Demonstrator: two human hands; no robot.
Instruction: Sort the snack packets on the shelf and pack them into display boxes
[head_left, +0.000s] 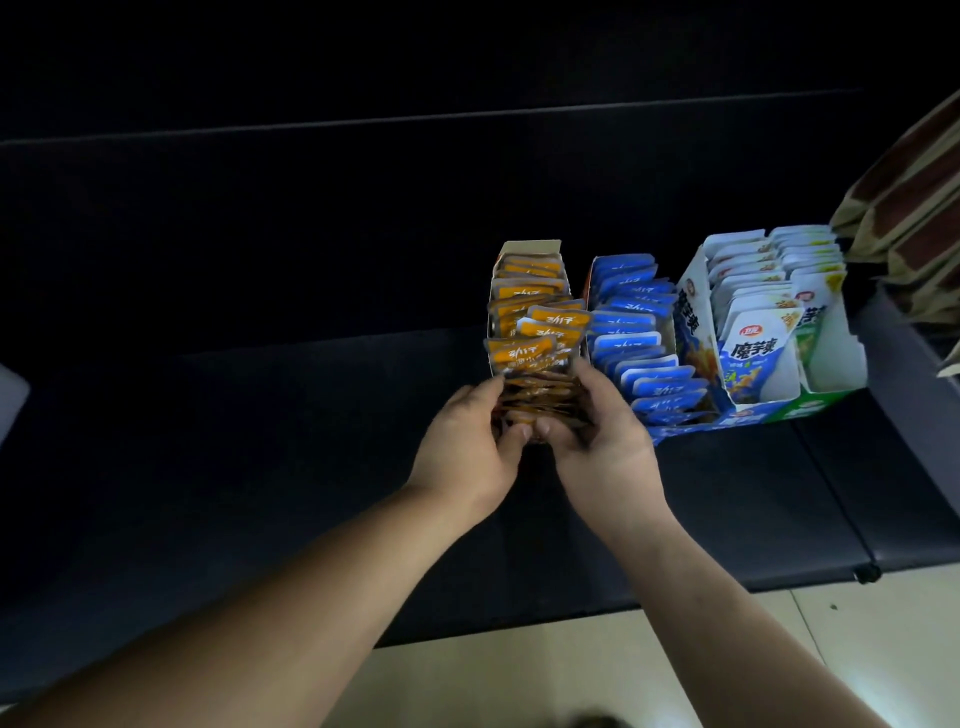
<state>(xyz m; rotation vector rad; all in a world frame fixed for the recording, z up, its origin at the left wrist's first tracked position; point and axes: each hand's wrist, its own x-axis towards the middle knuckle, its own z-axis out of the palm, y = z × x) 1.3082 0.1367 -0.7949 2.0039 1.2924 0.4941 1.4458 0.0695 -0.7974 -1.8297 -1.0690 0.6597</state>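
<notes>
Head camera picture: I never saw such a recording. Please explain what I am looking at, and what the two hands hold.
There is no machine here. A person wears one camera on the head, so you look down along both bare arms. The left hand and right hand together grip a bunch of orange foil snack packets at the near end of a narrow cardboard display box. Beside it, on the dark shelf, stand a row of blue packets and a white-and-blue box of white packets. Brown bags show at the far right.
</notes>
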